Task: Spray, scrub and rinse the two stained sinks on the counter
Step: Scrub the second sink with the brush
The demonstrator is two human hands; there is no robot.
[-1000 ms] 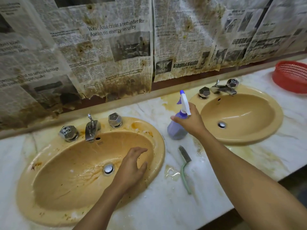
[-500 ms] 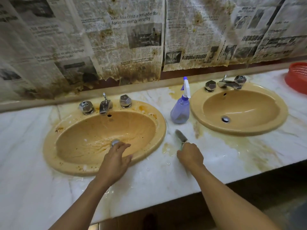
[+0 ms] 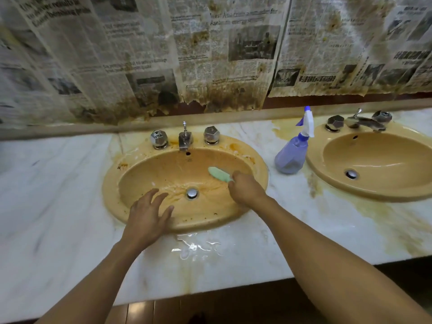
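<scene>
Grip: right hand (image 3: 247, 191) clenched on brush (image 3: 219, 174), left hand (image 3: 149, 215) lay released at left sink (image 3: 111, 195) rim. Step wanted firm strokes toward drain (image 3: 192, 193).

two sinks sit in the counter (image 3: 58, 206): left sink (image 3: 112, 183), right sink (image 3: 313, 169), the spray bottle (image 3: 292, 155) standing between them.
</scene>
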